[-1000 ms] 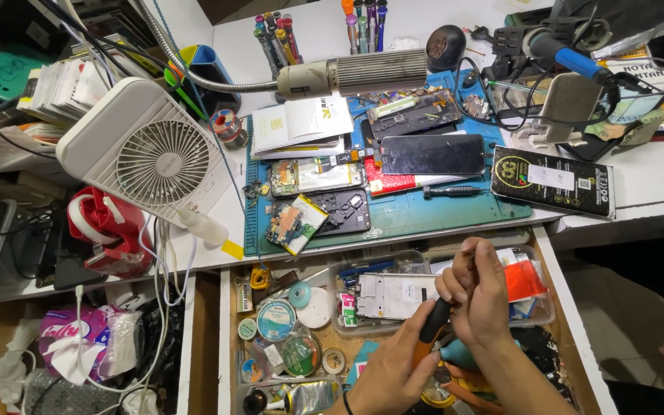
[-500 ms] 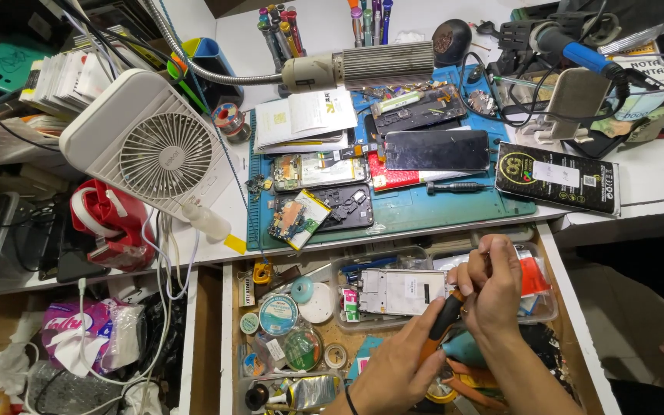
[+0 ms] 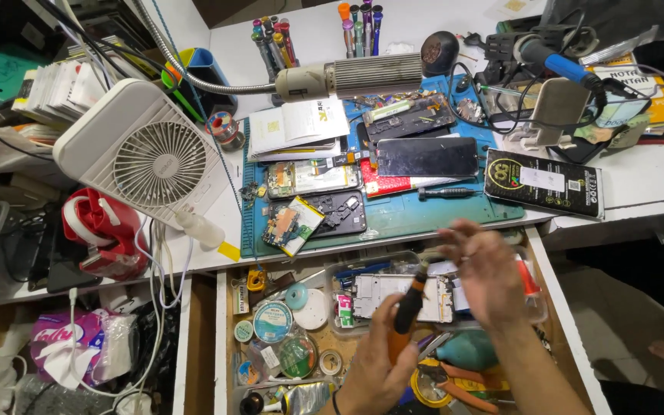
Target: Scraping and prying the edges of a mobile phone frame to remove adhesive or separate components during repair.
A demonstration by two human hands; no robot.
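Orange and black, the screwdriver (image 3: 407,313) stands nearly upright in the left hand (image 3: 378,367), which is clenched round its handle low over the open drawer (image 3: 566,327). Its tip points up toward the right hand (image 3: 479,270), which hovers just above and to the right, blurred, fingers loosely curled; whether they pinch something small I cannot tell. Right behind the screwdriver, between the two hands, a pale phone frame (image 3: 401,296) lies flat in the drawer. Below the right wrist sit a teal blower bulb (image 3: 466,350) and orange-handled pliers (image 3: 463,382), with a yellow tape roll (image 3: 428,388) just beside the left hand. Left of that hand the drawer holds round tins (image 3: 273,321) and small reels, all jumbled together. Beyond both hands, on the bench, a blue mat (image 3: 393,219) carries opened phones (image 3: 313,178), a dark screen (image 3: 426,156) and a loose circuit board (image 3: 293,225). A thin black driver (image 3: 447,193) lies on the mat just past the right hand's fingertips, apart from them. Farther right of that hand rests a black box (image 3: 543,183). Well off to the left of the hands a white fan (image 3: 144,154) tilts back, with a red tape dispenser (image 3: 101,230) beneath it. A grey gooseneck lamp (image 3: 355,77) stretches across the far side of the mat.
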